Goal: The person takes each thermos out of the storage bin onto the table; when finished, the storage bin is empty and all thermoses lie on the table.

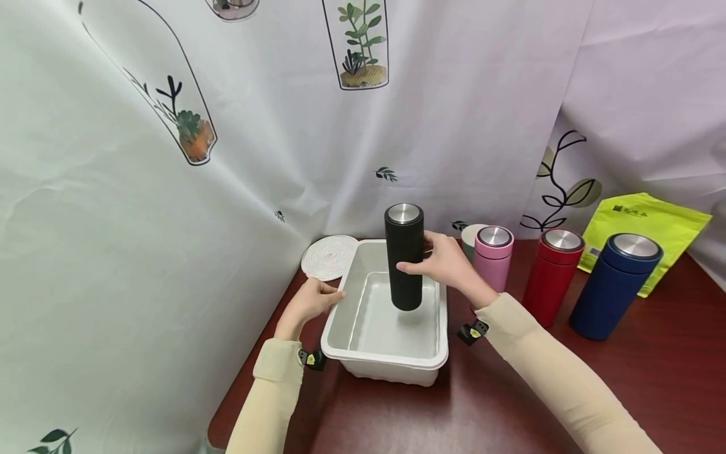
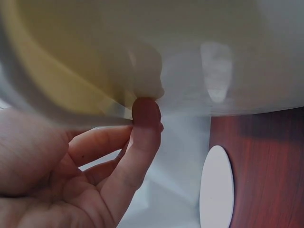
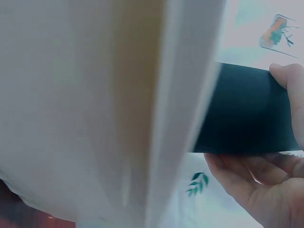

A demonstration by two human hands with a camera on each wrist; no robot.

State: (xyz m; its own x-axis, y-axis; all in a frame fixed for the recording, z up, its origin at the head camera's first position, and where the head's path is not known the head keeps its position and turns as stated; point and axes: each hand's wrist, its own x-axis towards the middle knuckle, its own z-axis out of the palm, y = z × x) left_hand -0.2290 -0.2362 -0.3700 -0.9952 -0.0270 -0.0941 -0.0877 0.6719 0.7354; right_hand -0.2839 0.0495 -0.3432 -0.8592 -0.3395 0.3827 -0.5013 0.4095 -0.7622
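My right hand (image 1: 448,260) grips a black thermos (image 1: 404,265) with a silver lid top, thumb on one side and fingers on the other. Upright, the thermos hangs over the inside of a white plastic basin (image 1: 386,362). In the right wrist view, the basin's wall (image 3: 95,109) hides part of the dark thermos (image 3: 249,111). At the basin's left rim, my left hand (image 1: 309,302) pinches the edge between thumb and fingers. The left wrist view shows a fingertip (image 2: 146,111) against that rim from close by.
Right of the basin stand a pink thermos (image 1: 492,261), a red thermos (image 1: 553,277) and a blue thermos (image 1: 615,287). A pale cup (image 1: 471,236) is partly hidden behind the pink one. A yellow-green pouch (image 1: 669,233) leans behind. A round white woven mat (image 1: 329,257) lies back left, near the curtain (image 1: 255,126).
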